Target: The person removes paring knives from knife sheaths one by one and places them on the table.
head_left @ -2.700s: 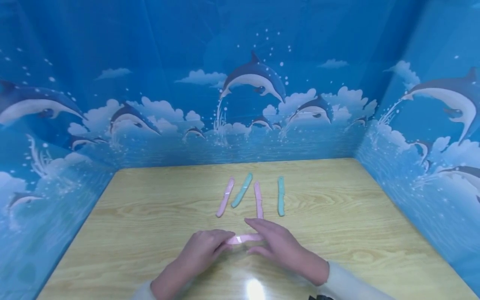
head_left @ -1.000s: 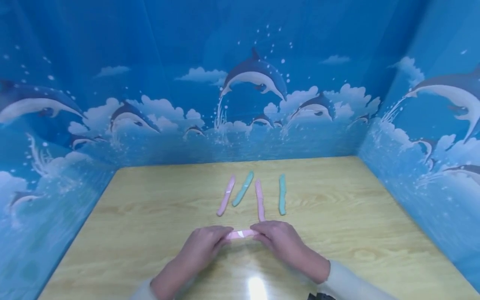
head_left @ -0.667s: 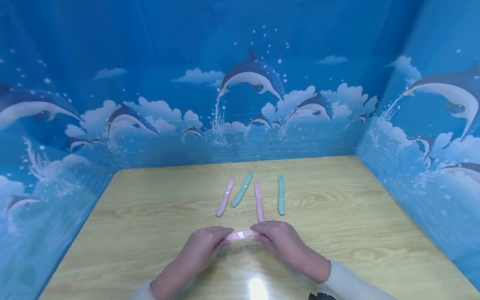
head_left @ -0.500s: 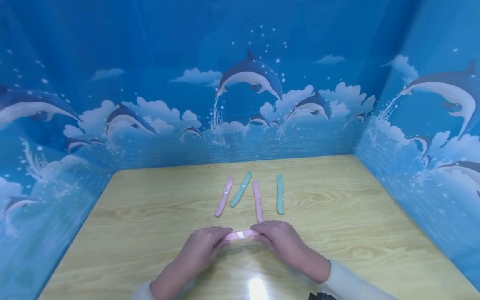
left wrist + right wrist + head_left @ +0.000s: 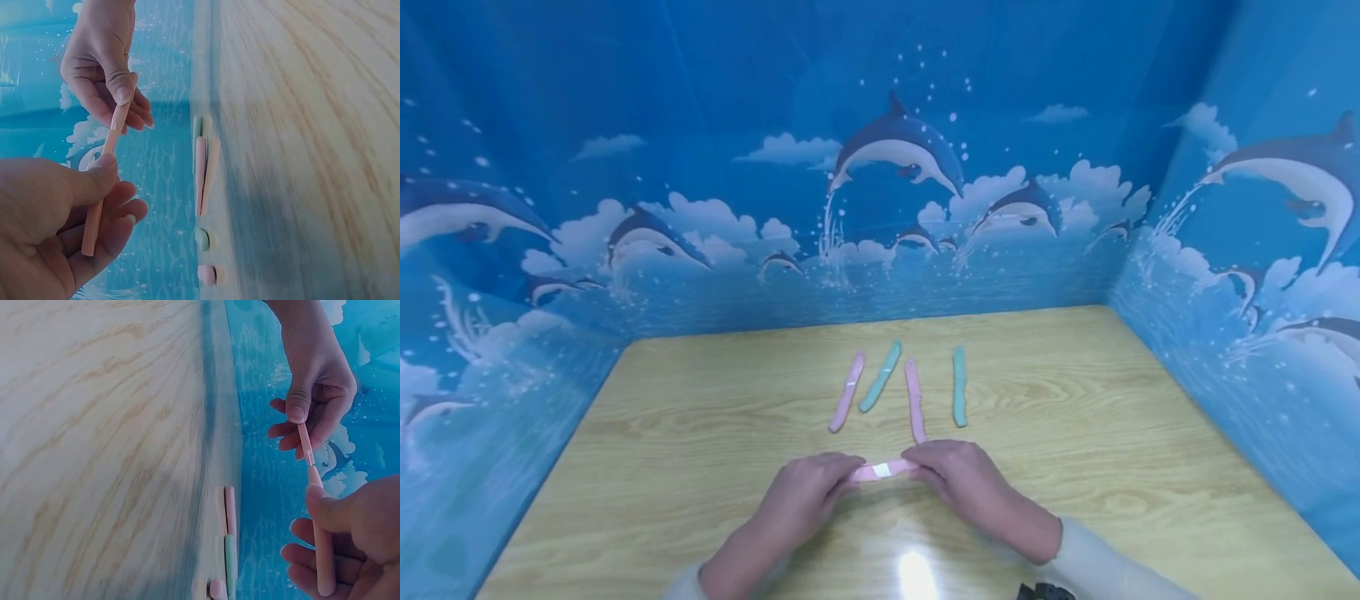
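Note:
I pinch a pink stick (image 5: 881, 471) with a pale band at its middle between both hands, just above the wooden table (image 5: 700, 433). My left hand (image 5: 844, 481) holds its left end between thumb and fingers, and my right hand (image 5: 923, 469) holds the right end. In the left wrist view the stick (image 5: 106, 169) runs from my left hand (image 5: 103, 187) up to my right hand (image 5: 122, 103). In the right wrist view the stick (image 5: 312, 487) spans between my right hand (image 5: 315, 506) and left hand (image 5: 300, 422).
Several more sticks lie in a row beyond my hands: pink (image 5: 847, 402), teal (image 5: 880, 387), pink (image 5: 914, 401) and teal (image 5: 959, 398). Blue dolphin-print walls (image 5: 880, 208) enclose the table at the back and on both sides.
My right hand's fingers, laid straighter over the stick 2.7 s ago, now curl around its right end. Over the last second both hands have stayed almost still.

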Demonstrator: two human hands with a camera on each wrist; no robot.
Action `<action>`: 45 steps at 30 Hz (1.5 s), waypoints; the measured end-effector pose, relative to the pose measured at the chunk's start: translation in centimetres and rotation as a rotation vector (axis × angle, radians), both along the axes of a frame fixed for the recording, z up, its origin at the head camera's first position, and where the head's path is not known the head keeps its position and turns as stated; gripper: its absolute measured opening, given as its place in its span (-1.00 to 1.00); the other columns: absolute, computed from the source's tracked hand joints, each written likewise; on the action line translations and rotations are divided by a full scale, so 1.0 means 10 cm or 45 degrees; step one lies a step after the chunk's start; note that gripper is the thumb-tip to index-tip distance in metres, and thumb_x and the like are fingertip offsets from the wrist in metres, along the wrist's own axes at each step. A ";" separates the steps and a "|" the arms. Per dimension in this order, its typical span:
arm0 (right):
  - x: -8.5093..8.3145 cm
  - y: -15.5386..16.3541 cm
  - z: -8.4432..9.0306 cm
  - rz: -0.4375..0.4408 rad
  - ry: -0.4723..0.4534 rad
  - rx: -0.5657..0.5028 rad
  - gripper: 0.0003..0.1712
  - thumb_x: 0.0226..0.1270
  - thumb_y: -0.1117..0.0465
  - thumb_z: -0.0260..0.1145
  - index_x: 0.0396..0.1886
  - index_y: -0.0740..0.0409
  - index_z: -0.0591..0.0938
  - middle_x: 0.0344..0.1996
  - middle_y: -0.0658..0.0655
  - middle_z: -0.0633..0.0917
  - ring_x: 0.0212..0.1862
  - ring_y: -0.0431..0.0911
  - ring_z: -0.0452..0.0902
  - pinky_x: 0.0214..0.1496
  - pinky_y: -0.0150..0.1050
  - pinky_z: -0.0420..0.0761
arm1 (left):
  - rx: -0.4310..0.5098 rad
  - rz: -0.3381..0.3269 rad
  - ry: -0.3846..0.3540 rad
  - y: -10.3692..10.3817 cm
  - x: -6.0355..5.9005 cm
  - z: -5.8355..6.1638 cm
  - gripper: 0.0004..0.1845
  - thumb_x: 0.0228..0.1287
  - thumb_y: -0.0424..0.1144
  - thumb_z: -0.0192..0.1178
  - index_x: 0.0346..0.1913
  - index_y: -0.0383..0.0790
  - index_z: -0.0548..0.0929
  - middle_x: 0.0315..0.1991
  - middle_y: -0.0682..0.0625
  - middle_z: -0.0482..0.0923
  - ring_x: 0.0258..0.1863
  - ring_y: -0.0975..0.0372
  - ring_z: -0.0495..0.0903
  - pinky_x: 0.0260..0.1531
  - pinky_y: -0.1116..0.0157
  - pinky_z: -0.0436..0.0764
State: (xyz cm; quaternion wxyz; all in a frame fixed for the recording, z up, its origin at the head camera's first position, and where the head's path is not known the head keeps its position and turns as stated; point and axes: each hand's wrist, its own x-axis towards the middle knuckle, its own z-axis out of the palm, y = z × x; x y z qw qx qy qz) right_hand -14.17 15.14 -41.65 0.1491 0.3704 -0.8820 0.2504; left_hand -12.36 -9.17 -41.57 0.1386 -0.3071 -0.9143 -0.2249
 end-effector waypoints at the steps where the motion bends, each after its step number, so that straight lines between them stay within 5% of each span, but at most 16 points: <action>1: 0.00 0.00 0.00 -0.001 -0.004 0.003 -0.73 0.13 0.28 0.44 -0.13 0.20 0.72 -0.20 0.10 0.77 -0.13 -0.04 0.71 -0.01 -0.15 0.69 | 0.002 0.006 -0.003 0.00 0.00 0.00 -0.74 0.11 -0.31 0.39 -0.10 -0.21 0.72 -0.19 -0.05 0.74 -0.21 0.17 0.72 -0.17 0.22 0.71; 33: 0.01 0.02 -0.02 -0.064 -0.025 0.001 -0.72 0.08 0.29 0.47 -0.15 0.18 0.73 -0.22 0.09 0.77 -0.16 -0.07 0.71 -0.05 -0.18 0.70 | 0.012 0.042 0.020 -0.05 0.03 -0.03 -0.72 0.10 -0.29 0.39 -0.08 -0.18 0.71 -0.19 -0.03 0.74 -0.21 0.19 0.72 -0.19 0.24 0.72; 45: 0.02 0.02 -0.04 -0.071 0.055 -0.023 -0.71 0.06 0.33 0.48 -0.16 0.17 0.72 -0.22 0.07 0.76 -0.15 -0.08 0.70 -0.05 -0.19 0.70 | 0.015 0.076 0.005 -0.06 0.04 -0.06 -0.73 0.12 -0.28 0.39 -0.08 -0.16 0.72 -0.19 -0.02 0.74 -0.20 0.18 0.72 -0.18 0.21 0.72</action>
